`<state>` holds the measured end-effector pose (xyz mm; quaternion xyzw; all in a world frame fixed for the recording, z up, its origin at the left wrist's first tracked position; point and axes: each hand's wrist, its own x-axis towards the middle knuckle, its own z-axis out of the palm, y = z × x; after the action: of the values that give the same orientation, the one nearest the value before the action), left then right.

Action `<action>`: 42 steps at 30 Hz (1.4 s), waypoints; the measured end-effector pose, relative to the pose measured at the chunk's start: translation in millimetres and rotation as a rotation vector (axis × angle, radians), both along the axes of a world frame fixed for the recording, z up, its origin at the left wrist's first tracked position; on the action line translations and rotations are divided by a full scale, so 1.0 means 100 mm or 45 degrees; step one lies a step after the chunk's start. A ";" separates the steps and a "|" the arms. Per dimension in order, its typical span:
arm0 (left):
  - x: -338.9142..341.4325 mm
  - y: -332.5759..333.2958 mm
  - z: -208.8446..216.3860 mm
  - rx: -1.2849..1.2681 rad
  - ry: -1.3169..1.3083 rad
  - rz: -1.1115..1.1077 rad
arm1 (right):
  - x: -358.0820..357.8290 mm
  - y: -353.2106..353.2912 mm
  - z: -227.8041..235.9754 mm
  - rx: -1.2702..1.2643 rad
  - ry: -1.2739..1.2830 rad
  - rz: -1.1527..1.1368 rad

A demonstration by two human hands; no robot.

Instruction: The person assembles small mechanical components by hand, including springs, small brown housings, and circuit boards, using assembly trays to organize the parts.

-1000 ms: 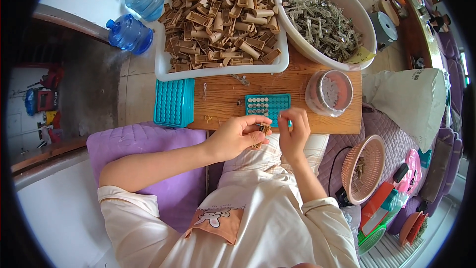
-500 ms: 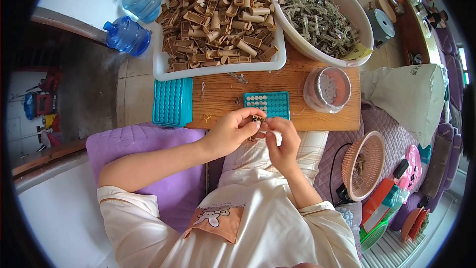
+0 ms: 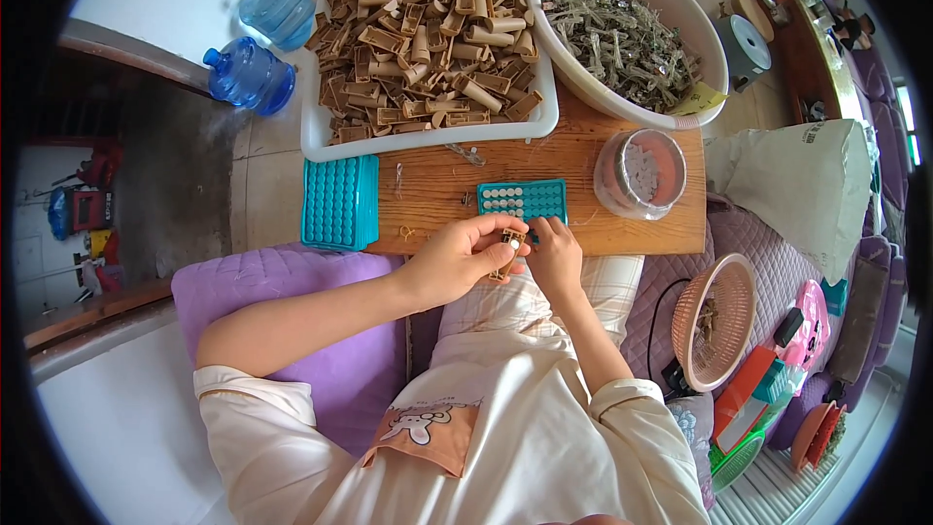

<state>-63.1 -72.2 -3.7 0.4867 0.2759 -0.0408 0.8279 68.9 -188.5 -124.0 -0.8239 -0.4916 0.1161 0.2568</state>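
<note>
My left hand (image 3: 468,251) is closed around a small brown plastic housing (image 3: 511,234), holding it above my lap at the table's near edge. A white round piece (image 3: 514,244) shows in the housing's open side. My right hand (image 3: 556,258) is just to the right, with its fingers bent together over the near edge of a teal tray (image 3: 550,196). What its fingertips pinch, if anything, cannot be made out. Rows of small white discs (image 3: 502,196) fill the left part of the tray; the near edge is partly covered by my hands.
A white bin (image 3: 437,134) heaped with brown housings stands at the back, beside a white basin (image 3: 714,58) of clear plastic parts. Stacked teal trays (image 3: 340,202) are at the left, a clear tub (image 3: 641,180) at the right. A pink basket (image 3: 714,321) sits on the sofa.
My right hand has moved away from the housing, slightly up and right to the teal tray, its fingers turning downward. My left hand keeps the housing, whose white piece now shows more plainly.
</note>
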 end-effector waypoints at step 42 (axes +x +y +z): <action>0.00 0.04 -0.01 0.034 0.143 0.039 | -0.03 -0.03 0.62 0.567 0.489 -0.153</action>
<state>-63.1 -68.1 -4.9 0.4905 0.3299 -0.0517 0.8049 66.3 -191.5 -62.3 -0.7378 -0.3979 0.1436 0.5260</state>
